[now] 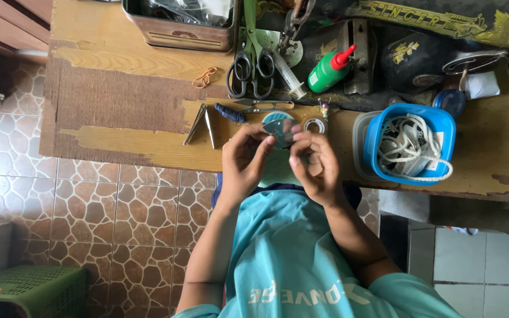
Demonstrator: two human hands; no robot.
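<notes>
Teal cloth drapes my lap below both hands. My left hand (244, 160) and right hand (316, 165) pinch a small grey-blue piece (282, 133) between closed fingertips, held at the table edge (148, 147). Just beyond lie a thread spool (314, 124) and black scissors (250, 68); right of them sits a blue tub (409, 144) of cord

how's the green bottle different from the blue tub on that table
The green bottle is slim, capped with a red nozzle, and lies tilted beside the sewing machine; the blue tub is wide, round and stands open. The bottle's contents are hidden, while the tub shows white cord piled inside. Both rest on the worn wooden table, untouched by either hand.
</notes>
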